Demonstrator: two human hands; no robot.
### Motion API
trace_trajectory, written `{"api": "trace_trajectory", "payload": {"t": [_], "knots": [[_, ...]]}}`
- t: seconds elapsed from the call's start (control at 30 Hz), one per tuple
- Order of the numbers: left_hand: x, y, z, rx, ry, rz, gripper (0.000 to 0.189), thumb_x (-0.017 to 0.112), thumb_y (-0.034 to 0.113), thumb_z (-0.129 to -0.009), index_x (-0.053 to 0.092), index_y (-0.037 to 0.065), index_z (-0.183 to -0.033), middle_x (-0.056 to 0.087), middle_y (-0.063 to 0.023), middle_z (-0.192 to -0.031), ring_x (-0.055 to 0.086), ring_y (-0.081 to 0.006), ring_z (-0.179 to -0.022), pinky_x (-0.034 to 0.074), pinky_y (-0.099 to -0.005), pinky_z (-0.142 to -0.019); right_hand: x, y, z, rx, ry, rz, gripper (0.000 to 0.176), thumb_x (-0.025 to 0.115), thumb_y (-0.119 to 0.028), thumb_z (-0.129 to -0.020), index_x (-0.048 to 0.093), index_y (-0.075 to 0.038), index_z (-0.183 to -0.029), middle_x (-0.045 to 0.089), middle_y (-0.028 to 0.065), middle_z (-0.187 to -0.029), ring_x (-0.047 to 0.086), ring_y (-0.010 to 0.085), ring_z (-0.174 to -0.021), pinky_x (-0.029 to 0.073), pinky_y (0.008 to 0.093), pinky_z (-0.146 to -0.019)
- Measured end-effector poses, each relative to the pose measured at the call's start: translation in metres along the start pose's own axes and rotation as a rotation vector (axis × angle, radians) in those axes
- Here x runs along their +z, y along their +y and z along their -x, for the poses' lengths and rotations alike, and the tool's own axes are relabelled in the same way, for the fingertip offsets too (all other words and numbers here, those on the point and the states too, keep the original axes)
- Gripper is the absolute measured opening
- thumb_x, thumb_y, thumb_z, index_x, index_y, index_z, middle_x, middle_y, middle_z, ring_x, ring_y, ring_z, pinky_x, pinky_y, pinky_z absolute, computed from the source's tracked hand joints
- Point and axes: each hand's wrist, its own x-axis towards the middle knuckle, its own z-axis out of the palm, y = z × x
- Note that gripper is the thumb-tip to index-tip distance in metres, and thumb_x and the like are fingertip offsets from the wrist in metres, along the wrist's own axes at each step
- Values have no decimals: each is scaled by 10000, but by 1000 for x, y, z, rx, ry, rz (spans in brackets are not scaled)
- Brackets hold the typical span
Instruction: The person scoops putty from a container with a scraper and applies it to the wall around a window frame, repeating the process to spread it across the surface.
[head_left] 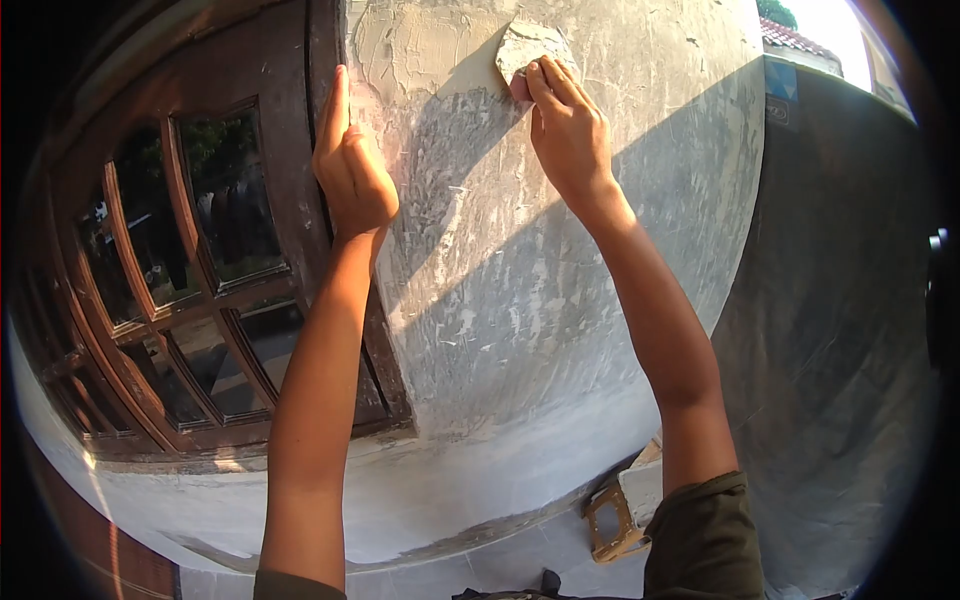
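My right hand (572,125) is closed on a putty knife (532,50), its broad blade thickly coated with pale putty. Fingers press along the blade, which lies at the upper part of the grey wall (500,290); a pinkish part shows under them. My left hand (352,185) is raised at the wall's left edge, beside the brown wooden window frame (325,100). One finger points up and the thumb is bent in against the hand. Something thin may be pinched there, seen edge-on, but I cannot make it out. Cream putty (410,45) covers the wall's top left, with rough ridges.
A brown window with glass panes (235,195) fills the left. Dark sheeting (840,300) hangs at the right. Low down, beside my right arm, stands a small wooden stool-like object (610,525) on the grey floor (500,560). A tiled roof (800,40) shows beyond.
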Motion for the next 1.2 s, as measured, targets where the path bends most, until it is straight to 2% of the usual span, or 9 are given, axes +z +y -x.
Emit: {"api": "trace_trajectory", "payload": {"t": [0.17, 0.27, 0.47, 0.53, 0.57, 0.67, 0.73, 0.9, 1.2], "knots": [[0, 3, 1, -80, -13, 28, 544, 309, 101, -931, 489, -190, -1353, 503, -338, -1436, 496, -441, -1350, 386, -422, -1139, -8, -13, 20, 14, -35, 1, 369, 646, 64, -848, 681, 2, -1210, 651, 183, -1282, 624, 349, -1214, 551, 409, -989], [2, -1, 0, -1, 4, 9, 543, 308, 106, -934, 493, -185, -1354, 502, -335, -1439, 495, -437, -1352, 384, -419, -1142, -12, -17, 32, 11, -78, -9, 393, 583, 45, -832, 635, 40, -1222, 620, 215, -1316, 600, 370, -1251, 544, 418, -1002], [0, 4, 2, -107, 1, 21, 544, 311, 103, -933, 498, -170, -1364, 509, -325, -1438, 500, -424, -1354, 388, -416, -1141, -37, -46, 58, 37, -117, -28, 368, 603, 15, -856, 646, 28, -1221, 627, 202, -1319, 599, 348, -1261, 551, 411, -988], [1, 3, 2, -113, -3, 19, 542, 316, 96, -931, 496, -166, -1370, 512, -323, -1437, 500, -421, -1356, 388, -415, -1141, -60, -66, 63, 85, -191, -193, 361, 633, 7, -866, 649, 12, -1226, 653, 187, -1285, 642, 340, -1199, 580, 403, -928], [1, 1, 2, -108, 3, 19, 542, 316, 96, -931, 496, -166, -1370, 512, -323, -1437, 500, -421, -1356, 388, -415, -1141, -68, -70, 62, 83, -145, -315, 370, 654, 11, -875, 653, -14, -1244, 682, 174, -1236, 693, 325, -1108, 605, 390, -857], [2, -3, 3, -92, -11, -10, 538, 322, 88, -929, 495, -163, -1373, 512, -322, -1437, 493, -413, -1366, 380, -414, -1147, -79, -62, 24, 75, 63, -361, 362, 652, 48, -895, 696, -47, -1242, 713, 167, -1205, 721, 291, -1069, 602, 345, -862], [4, -7, 2, -30, 24, 58, 539, 328, 86, -926, 496, -156, -1377, 516, -316, -1437, 490, -403, -1372, 374, -416, -1152, -66, -38, -2, 37, 159, -286, 367, 627, 47, -913, 689, -58, -1259, 717, 141, -1209, 726, 269, -1057, 611, 340, -850], [1, 0, 2, -22, 19, 12, 540, 334, 98, -929, 497, -148, -1382, 519, -315, -1432, 494, -412, -1364, 375, -420, -1152, -20, 5, -25, -40, 97, -89, 361, 647, 31, -900, 691, -71, -1243, 693, 142, -1244, 691, 305, -1114, 593, 368, -907], [1, -11, 5, -29, -10, -28, 550, 327, 114, -928, 497, -154, -1377, 507, -319, -1443, 493, -421, -1360, 378, -421, -1151, -11, -19, 32, 26, -12, 9, 444, 710, 40, -803, 691, -86, -1228, 660, 128, -1297, 638, 308, -1213, 567, 384, -965]]}}
